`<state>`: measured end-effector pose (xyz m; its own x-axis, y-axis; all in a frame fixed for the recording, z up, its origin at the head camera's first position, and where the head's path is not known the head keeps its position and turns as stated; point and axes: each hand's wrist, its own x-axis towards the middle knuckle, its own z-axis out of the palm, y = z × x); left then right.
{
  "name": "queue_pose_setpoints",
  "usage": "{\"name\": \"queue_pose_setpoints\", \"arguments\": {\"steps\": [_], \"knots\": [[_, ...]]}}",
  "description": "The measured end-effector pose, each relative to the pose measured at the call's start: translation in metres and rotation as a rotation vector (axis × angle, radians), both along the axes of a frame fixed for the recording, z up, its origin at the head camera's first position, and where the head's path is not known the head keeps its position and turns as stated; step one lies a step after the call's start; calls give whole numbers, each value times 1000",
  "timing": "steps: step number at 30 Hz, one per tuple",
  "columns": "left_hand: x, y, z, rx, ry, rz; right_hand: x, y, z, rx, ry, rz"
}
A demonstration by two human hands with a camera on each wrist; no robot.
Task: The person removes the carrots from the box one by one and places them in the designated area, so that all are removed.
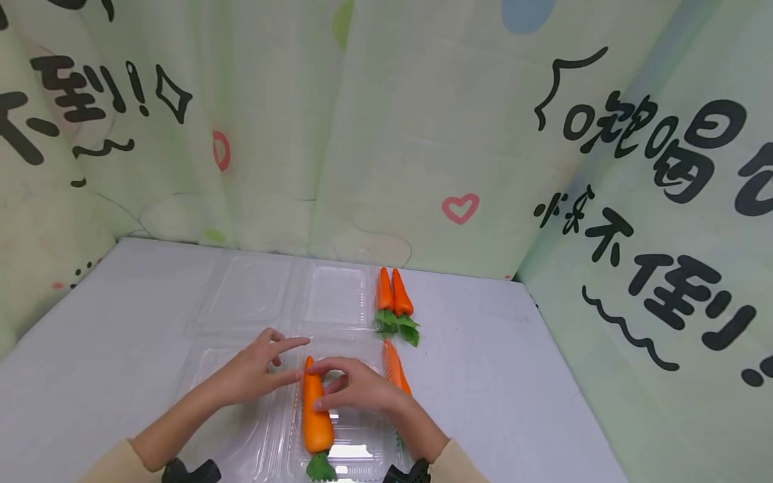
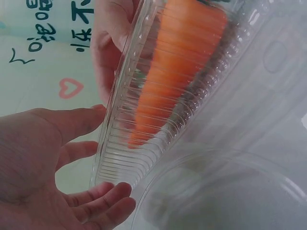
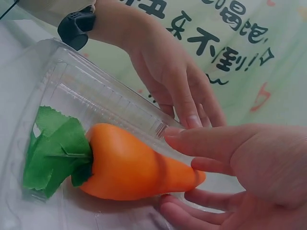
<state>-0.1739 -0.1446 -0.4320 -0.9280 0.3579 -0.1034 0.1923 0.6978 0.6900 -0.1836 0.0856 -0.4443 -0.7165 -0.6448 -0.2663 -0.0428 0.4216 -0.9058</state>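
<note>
An orange toy carrot with green leaves lies lengthwise in a clear plastic container, along its left wall. My right hand is over the carrot, with fingers near its narrow tip and around its side. In the right wrist view, the fingers of that hand lie spread about the tip; the carrot rests low in the container. My left hand is at the container's left edge. In the left wrist view, its loosely extended fingers touch the clear ribbed wall beside the carrot.
The container's clear lid lies folded back behind it. Another clear container sits to the left, with its own lid behind. Two carrots lie at the back right, and another carrot is along the container's right side.
</note>
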Motion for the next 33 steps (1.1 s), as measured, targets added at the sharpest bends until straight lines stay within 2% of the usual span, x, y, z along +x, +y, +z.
{"name": "queue_pose_setpoints", "arguments": {"steps": [12, 22, 27, 33], "knots": [[1, -2, -1, 4, 6, -10, 3, 0, 0, -43, -78, -1], [1, -2, 0, 14, 3, 1, 0, 5, 4, -145, -106, -131], [1, -1, 1, 0, 1, 6, -1, 13, 11, -131, -96, -189], [2, -2, 1, 16, -4, 1, -2, 21, 19, -103, -86, -215]]}}
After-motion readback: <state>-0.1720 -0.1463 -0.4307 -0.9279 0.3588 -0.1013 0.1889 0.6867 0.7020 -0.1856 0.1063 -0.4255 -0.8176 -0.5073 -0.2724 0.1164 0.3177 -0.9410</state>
